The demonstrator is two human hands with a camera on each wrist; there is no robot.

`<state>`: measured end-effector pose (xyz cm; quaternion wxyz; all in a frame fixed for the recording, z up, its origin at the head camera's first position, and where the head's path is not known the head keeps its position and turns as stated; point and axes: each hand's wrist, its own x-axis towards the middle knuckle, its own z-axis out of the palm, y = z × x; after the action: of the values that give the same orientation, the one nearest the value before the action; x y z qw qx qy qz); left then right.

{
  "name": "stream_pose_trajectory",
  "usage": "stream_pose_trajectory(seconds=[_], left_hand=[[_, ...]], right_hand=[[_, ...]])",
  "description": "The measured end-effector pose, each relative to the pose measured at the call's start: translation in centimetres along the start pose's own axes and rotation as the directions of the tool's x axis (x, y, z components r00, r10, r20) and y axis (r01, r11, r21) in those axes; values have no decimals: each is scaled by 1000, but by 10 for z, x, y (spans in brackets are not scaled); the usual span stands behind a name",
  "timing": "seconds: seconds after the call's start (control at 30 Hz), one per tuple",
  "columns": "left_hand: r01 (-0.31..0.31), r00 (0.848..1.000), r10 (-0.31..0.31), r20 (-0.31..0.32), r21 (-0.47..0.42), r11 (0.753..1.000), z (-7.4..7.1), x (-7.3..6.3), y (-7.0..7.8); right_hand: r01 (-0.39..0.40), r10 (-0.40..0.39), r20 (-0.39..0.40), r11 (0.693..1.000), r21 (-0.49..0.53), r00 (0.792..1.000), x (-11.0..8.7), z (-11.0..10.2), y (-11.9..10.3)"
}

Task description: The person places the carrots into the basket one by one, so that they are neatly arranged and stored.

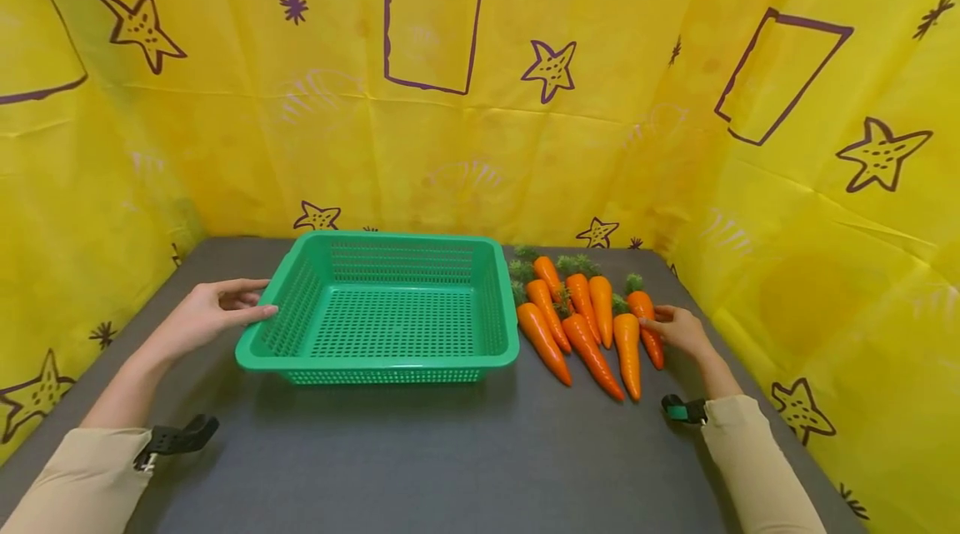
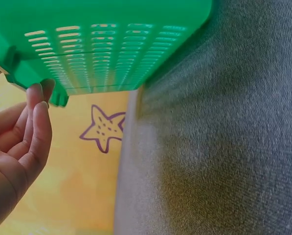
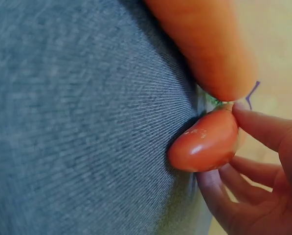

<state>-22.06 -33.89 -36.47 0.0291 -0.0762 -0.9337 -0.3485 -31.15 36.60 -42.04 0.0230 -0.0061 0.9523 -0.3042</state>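
A green plastic basket (image 1: 375,363) with slotted sides stands on the grey table, nothing in it. My left hand (image 1: 206,313) grips its left rim, thumb over the edge and fingers beneath; the left wrist view shows those fingers (image 2: 39,120) curled under the rim. To the right of the basket lie several orange carrots (image 1: 592,363) with green tops. At the right end of this group, my right hand (image 1: 684,332) pinches the outermost carrot (image 1: 655,352) between thumb and fingers. The tapered end of that carrot (image 3: 204,144) faces the right wrist camera, low against the table.
The grey table (image 1: 405,459) extends in front of the basket and carrots. Yellow curtains (image 1: 450,151) printed with stars and frames enclose the back and both sides. Another carrot (image 3: 209,44) lies close beside the pinched one.
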Motion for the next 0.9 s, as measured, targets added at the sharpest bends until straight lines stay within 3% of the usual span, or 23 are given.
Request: stream_pose_trajectory(seconds=[0.2, 0.5, 0.8, 0.9], left_hand=[[37, 999, -37, 11, -53, 998, 1, -1, 1], [61, 998, -61, 12, -67, 996, 1, -1, 4], [60, 998, -59, 13, -83, 995, 2, -2, 2], [56, 998, -55, 11, -87, 995, 2, -2, 1]], right_hand=[[-110, 103, 61, 985, 132, 993, -3, -6, -5], [-258, 214, 159, 899, 354, 964, 0, -10, -5], [-254, 182, 192, 841, 478, 964, -1, -16, 1], [-246, 183, 177, 856, 456, 967, -3, -21, -1]])
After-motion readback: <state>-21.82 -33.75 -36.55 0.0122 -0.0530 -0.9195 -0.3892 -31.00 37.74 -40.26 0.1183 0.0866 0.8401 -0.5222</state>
